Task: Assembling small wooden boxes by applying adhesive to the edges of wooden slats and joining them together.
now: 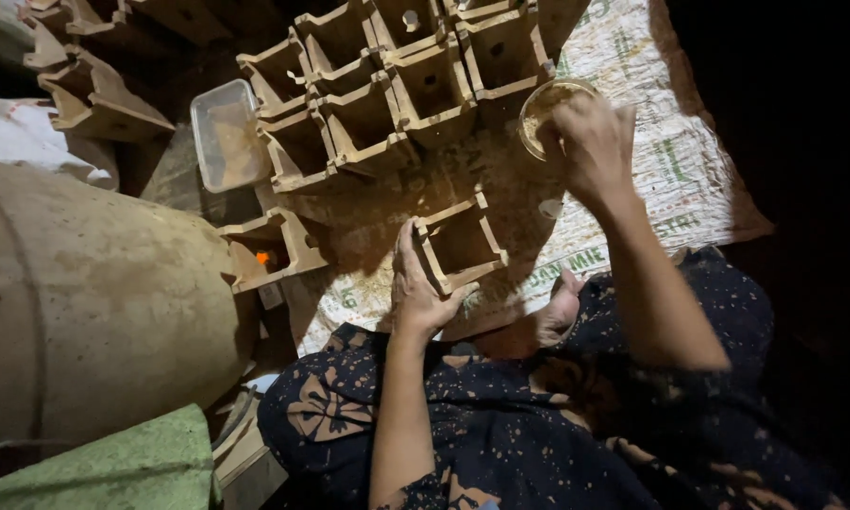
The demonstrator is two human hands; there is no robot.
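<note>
A square clay mould (460, 244) with an open top lies on a dusty woven sack (651, 161) in front of me. My left hand (417, 283) rests flat against its left side, thumb at its near corner. My right hand (590, 142) reaches into a small round bowl (541, 106) of pale powder, fingers bunched over its rim. Whether it holds powder is hidden. Beyond the single mould, several similar clay moulds (396, 85) stand packed together in rows.
A clear plastic tub (225, 137) of powder sits left of the rows. Another mould (272, 247) lies at the left with something orange inside. A large rounded clay vessel (94, 302) fills the left side. More moulds (94, 94) are stacked at top left. My bare foot (559, 312) rests near the sack's edge.
</note>
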